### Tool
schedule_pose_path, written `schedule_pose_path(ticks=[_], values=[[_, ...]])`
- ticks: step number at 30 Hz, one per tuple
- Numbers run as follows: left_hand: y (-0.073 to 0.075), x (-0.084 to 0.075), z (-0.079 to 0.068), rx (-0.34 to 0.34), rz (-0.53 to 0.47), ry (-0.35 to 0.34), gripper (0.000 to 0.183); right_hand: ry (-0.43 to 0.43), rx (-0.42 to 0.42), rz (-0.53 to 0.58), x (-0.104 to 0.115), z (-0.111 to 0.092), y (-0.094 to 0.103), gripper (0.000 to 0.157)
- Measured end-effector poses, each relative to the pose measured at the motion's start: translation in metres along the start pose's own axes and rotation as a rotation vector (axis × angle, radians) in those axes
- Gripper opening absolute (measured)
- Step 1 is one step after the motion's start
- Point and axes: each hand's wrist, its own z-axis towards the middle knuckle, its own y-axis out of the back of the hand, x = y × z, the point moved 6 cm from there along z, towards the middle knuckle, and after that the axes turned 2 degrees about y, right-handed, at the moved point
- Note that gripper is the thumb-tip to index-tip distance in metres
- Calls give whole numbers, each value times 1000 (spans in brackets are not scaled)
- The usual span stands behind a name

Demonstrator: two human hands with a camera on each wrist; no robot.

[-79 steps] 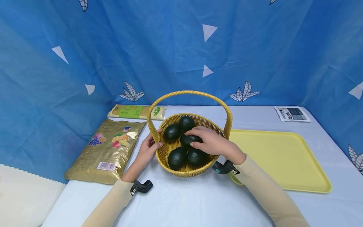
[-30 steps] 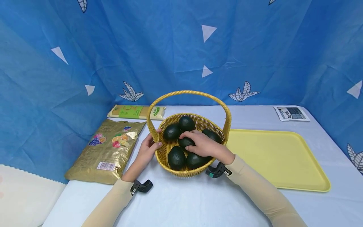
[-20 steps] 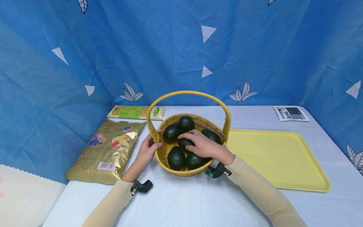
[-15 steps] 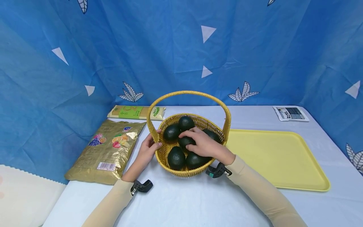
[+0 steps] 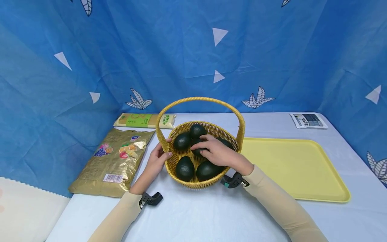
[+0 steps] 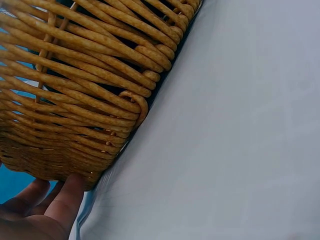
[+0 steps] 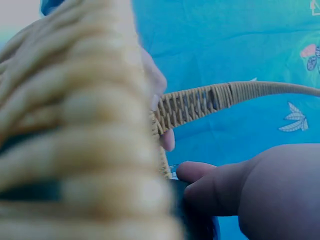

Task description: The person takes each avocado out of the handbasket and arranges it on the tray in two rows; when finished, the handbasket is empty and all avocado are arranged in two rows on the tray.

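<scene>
A yellow wicker basket (image 5: 197,185) with a tall arched handle (image 5: 200,98) stands on the table in the head view. My left hand (image 5: 158,158) grips its left rim by the handle's foot, thumb on the inner side; in the left wrist view the fingers (image 6: 65,205) touch the woven outside. Several dark green avocados lie in the basket, one front left (image 5: 185,168), one front right (image 5: 208,170), one at the back (image 5: 198,130). My right hand (image 5: 216,151) holds the middle avocado (image 5: 196,152) from above, partly covering it. The right avocado (image 5: 226,142) is partly hidden.
A yellow tray (image 5: 290,168) lies right of the basket, under my right forearm's side. Left are a gold fruit-printed bag (image 5: 115,161) and a packet of noodles (image 5: 142,120). A small white pouch (image 5: 308,120) lies back right. A blue curtain (image 5: 193,57) closes the back.
My right hand first shifted left from the right-hand avocado, uncovering it, and took the middle one. That avocado has now moved slightly back, toward the rear avocados. My left hand keeps its grip.
</scene>
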Motion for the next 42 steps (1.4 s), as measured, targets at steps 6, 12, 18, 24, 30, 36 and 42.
schedule_pose_path(ticks=[6, 12, 18, 24, 30, 36, 42], values=[[2, 2, -1, -4, -1, 13, 55, -33, -54, 45, 0, -1, 9, 36], [2, 2, -1, -11, 3, 8, 56, -74, -123, 56, -3, -2, 16, 40], [0, 3, -1, -9, -3, 17, 57, -77, -121, 58, -3, -3, 17, 38], [-2, 2, -2, -4, -8, 17, 56, -70, -119, 57, -2, -9, 19, 41], [0, 3, -1, -4, -11, 11, 56, -27, -96, 72, 0, -22, 28, 46], [1, 3, 0, 0, -2, 8, 56, -12, -113, 137, -3, -38, 38, 43], [0, 2, 0, 6, 1, 15, 56, -41, -104, 214, -7, -58, 47, 43]])
